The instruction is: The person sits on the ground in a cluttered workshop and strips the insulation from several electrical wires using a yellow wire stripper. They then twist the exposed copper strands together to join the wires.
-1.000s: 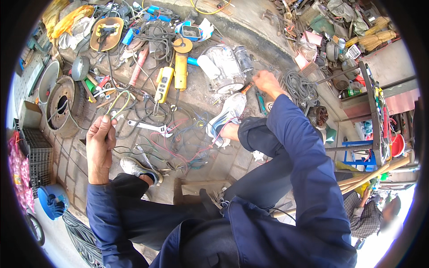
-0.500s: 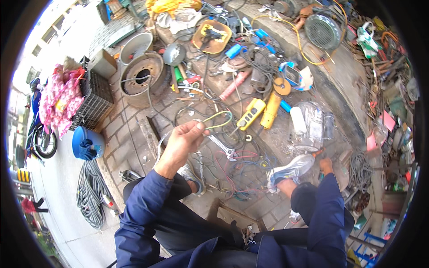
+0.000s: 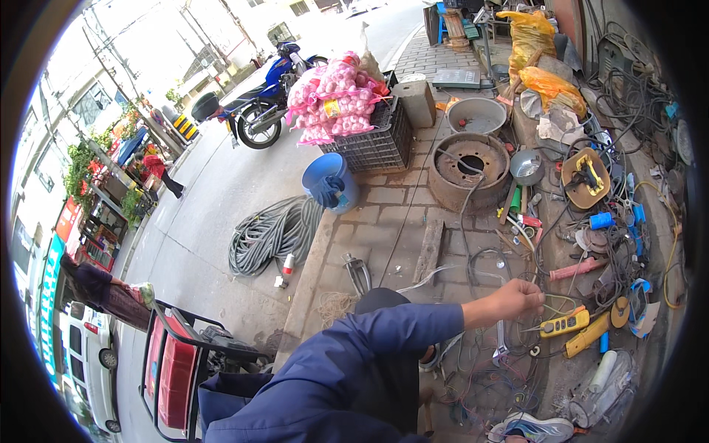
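Note:
My left hand (image 3: 515,300) is closed in a pinch on a thin yellow-green wire (image 3: 565,297), whose loop sticks out to the right of the fingers. Just beyond the fingertips lies a yellow push-button control box (image 3: 565,323), with a second yellow casing (image 3: 588,336) beside it. Below the hand, an adjustable wrench (image 3: 501,341) rests on the paving among loose coloured wires (image 3: 487,391). My right hand is out of the picture. One of my shoes (image 3: 533,428) shows at the lower edge.
A rusty wheel rim (image 3: 436,173), a grey basin (image 3: 476,111) and a tan bowl (image 3: 583,181) stand ahead. Leftward are a blue bucket (image 3: 314,173), a coiled grey hose (image 3: 255,244), a black crate (image 3: 373,144) with pink net bags, a motorcycle (image 3: 258,122) and a walking person (image 3: 100,292).
The view has swung left, bringing in the street, a motorcycle and vehicles. My right hand has left the picture. My left hand still pinches the wire.

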The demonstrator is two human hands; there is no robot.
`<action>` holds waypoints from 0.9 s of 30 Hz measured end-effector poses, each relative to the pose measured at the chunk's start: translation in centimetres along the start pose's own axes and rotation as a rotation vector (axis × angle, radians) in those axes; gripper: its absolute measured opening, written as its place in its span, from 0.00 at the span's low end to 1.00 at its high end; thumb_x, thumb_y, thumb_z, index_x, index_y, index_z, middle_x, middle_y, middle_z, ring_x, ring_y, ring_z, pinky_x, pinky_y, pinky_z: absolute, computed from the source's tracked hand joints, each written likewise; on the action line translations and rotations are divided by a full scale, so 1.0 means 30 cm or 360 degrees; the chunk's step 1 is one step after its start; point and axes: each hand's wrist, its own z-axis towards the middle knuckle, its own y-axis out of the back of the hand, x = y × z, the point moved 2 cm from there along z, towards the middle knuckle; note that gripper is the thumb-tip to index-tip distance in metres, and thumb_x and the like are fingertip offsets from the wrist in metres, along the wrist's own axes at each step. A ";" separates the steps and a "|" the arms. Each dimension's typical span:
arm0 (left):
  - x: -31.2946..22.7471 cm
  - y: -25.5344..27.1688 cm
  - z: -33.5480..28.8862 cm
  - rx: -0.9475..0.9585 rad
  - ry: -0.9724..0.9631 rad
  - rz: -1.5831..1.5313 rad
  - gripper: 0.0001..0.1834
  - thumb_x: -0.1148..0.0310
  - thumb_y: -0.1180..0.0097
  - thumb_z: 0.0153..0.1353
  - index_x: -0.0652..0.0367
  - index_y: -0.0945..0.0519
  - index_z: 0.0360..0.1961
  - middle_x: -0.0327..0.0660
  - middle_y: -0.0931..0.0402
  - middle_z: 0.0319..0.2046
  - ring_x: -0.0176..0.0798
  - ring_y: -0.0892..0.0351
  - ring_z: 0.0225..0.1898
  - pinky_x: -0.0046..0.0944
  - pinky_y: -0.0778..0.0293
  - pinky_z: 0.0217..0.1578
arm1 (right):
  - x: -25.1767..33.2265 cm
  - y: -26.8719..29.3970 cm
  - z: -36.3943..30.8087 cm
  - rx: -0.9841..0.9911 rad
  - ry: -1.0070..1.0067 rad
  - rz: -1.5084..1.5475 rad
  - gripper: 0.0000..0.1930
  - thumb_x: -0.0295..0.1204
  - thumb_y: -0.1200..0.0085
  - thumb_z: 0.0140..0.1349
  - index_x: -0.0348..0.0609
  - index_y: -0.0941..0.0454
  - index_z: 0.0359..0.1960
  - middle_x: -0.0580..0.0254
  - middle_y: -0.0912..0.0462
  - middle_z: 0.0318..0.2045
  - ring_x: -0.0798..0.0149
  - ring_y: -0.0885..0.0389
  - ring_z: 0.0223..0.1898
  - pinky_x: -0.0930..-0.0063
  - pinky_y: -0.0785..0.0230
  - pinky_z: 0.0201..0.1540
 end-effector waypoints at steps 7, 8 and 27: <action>-0.021 0.000 -0.016 0.0061 0.0009 -0.0271 0.16 0.57 0.48 0.73 0.55 0.19 0.32 0.27 0.33 0.16 0.21 0.43 0.14 0.27 0.51 0.15 | 0.019 0.184 -0.055 -0.0241 -0.0089 0.0499 0.14 0.43 0.46 0.61 0.48 0.20 0.40 0.57 0.21 0.35 0.61 0.23 0.37 0.67 0.32 0.40; -0.027 0.002 -0.023 0.0067 0.0012 -0.0314 0.15 0.57 0.48 0.73 0.55 0.19 0.33 0.27 0.33 0.16 0.22 0.44 0.14 0.27 0.51 0.15 | 0.020 0.225 -0.060 -0.0280 -0.0092 0.0605 0.14 0.43 0.46 0.61 0.48 0.21 0.40 0.57 0.21 0.36 0.61 0.24 0.37 0.67 0.32 0.40; 0.072 -0.072 -0.076 0.0278 0.0403 -0.1003 0.14 0.56 0.61 0.77 0.48 0.31 0.33 0.23 0.48 0.17 0.23 0.55 0.14 0.29 0.56 0.16 | 1.010 0.825 -0.884 -0.0100 0.1640 0.0358 0.16 0.34 0.43 0.63 0.29 0.26 0.43 0.43 0.19 0.31 0.47 0.19 0.34 0.52 0.31 0.39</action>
